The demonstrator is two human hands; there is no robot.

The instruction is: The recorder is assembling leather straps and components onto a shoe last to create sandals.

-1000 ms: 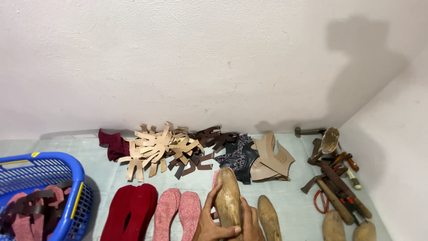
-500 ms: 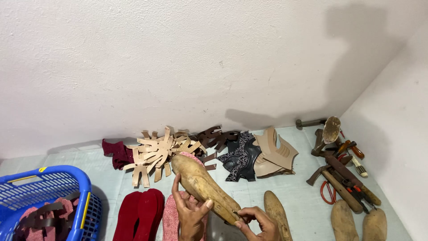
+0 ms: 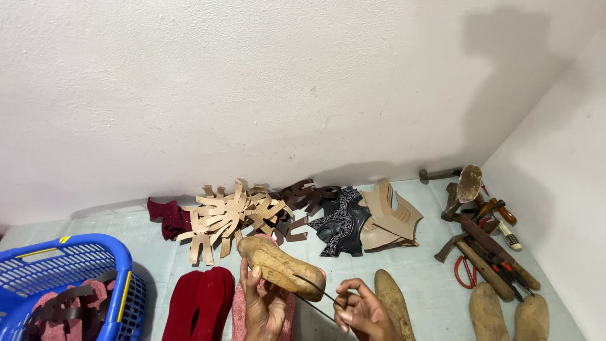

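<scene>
Holding a wooden shoe last (image 3: 281, 266) above the pale floor (image 3: 410, 271), the person works low in the view; the last serves as landmark. Far left of it sits a blue plastic basket (image 3: 76, 278) of dark cut straps. Behind it lie tan leather upper pieces (image 3: 230, 215), with black patterned pieces (image 3: 341, 221) and beige pieces (image 3: 388, 218) further right. Below and left lie dark red insoles (image 3: 199, 306); a pink insole (image 3: 243, 309) sits directly under it. Well right lie hammers and pliers (image 3: 486, 240). The left hand (image 3: 262, 306) curls around the last; the right hand (image 3: 363, 309) pinches a thin dark strip (image 3: 315, 292) at its end. Nothing yet looks attached to the bare last, so the work seems barely begun.
</scene>
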